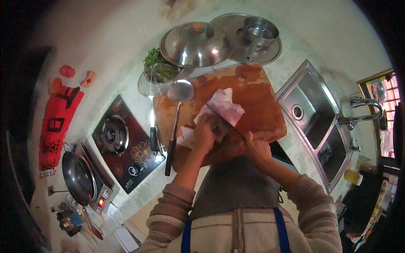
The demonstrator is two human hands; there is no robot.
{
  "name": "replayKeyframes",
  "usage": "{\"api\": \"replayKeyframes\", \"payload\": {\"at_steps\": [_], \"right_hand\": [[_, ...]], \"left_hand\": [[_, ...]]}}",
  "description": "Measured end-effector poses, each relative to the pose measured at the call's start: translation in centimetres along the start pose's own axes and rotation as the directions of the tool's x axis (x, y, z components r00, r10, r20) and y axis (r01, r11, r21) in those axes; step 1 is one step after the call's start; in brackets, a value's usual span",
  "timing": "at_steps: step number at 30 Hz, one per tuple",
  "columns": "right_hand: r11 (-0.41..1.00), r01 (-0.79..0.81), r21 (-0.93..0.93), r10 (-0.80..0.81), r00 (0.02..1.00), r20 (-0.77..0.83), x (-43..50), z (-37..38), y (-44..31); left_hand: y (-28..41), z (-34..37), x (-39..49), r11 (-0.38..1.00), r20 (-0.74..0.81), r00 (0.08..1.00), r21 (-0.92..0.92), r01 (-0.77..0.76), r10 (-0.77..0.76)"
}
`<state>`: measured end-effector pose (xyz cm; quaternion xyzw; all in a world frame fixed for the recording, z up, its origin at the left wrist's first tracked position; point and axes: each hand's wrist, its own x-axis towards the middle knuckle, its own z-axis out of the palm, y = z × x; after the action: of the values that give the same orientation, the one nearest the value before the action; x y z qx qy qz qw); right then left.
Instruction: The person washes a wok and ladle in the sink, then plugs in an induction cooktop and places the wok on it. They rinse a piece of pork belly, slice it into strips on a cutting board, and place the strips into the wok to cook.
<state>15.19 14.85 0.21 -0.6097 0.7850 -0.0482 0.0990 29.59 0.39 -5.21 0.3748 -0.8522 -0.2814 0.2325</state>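
A slab of pale pink raw meat [225, 106] lies on the wooden cutting board [259, 104] in front of me. My left hand [205, 131] presses on the meat's near left part with bent fingers. In my right hand [258, 148] is the handle of a kitchen knife [225, 120], whose dark blade slants up and left across the meat beside my left fingers. How deep the edge sits cannot be seen. A smaller whitish piece of meat [186, 136] lies left of my left wrist.
Across the board's left edge rests a metal ladle [180, 91], next to a wire strainer [151, 82]. Behind stand a domed steel lid [196, 44] and a saucepan [261, 31]. A gas hob [123, 142] and a wok [77, 177] are at left, a double sink [316, 107] at right.
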Motion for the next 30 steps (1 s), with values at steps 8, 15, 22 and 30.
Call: {"api": "replayKeyframes", "payload": {"at_steps": [8,15,22,30], "right_hand": [[1.000,0.003,-0.019,0.001,0.978,0.211,5.8,0.3,-2.8],[0.997,-0.042,-0.064,0.050,0.990,0.130,-0.6,0.2,-0.1],[1.000,-0.012,-0.023,0.017,0.974,0.228,6.1,0.6,-2.6],[0.999,-0.038,0.024,0.033,0.978,0.204,3.9,-0.3,-1.6]], "left_hand": [[-0.9,0.6,-0.5,0.997,-0.025,0.998,0.038,0.061,-0.060],[-1.8,2.6,-1.6,0.998,-0.094,0.995,0.058,-0.021,0.026],[-0.5,0.4,-0.7,0.998,0.071,0.997,-0.046,0.042,-0.039],[0.3,0.2,-1.9,0.998,0.097,0.994,0.047,0.035,-0.039]]}}
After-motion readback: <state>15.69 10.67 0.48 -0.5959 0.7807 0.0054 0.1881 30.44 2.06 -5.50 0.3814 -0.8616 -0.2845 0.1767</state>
